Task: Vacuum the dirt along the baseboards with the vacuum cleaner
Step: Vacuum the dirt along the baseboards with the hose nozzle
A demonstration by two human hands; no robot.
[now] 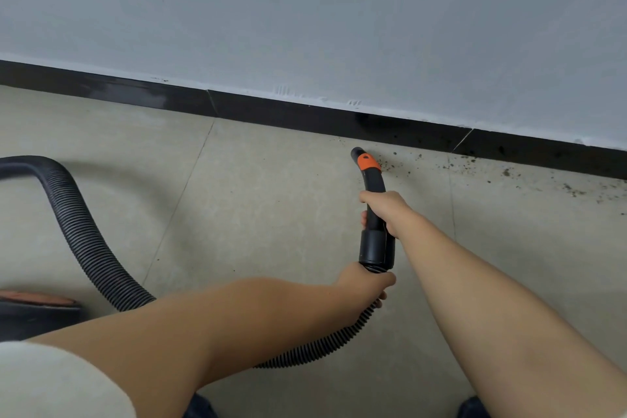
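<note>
My right hand (385, 212) grips the black curved vacuum handle (375, 180), which has an orange collar near its tip. The open nozzle end (357, 152) points at the floor just short of the black baseboard (305, 116). My left hand (364, 285) holds the ribbed black hose (88, 241) right below the handle's cuff. Dark crumbs of dirt (505, 173) lie scattered on the beige tiles along the baseboard, to the right of the nozzle.
The hose loops left across the floor to the vacuum body (37, 309), black with an orange top, at the left edge. A pale grey wall (305, 10) rises above the baseboard. My dark shoes (473, 409) show at the bottom edge.
</note>
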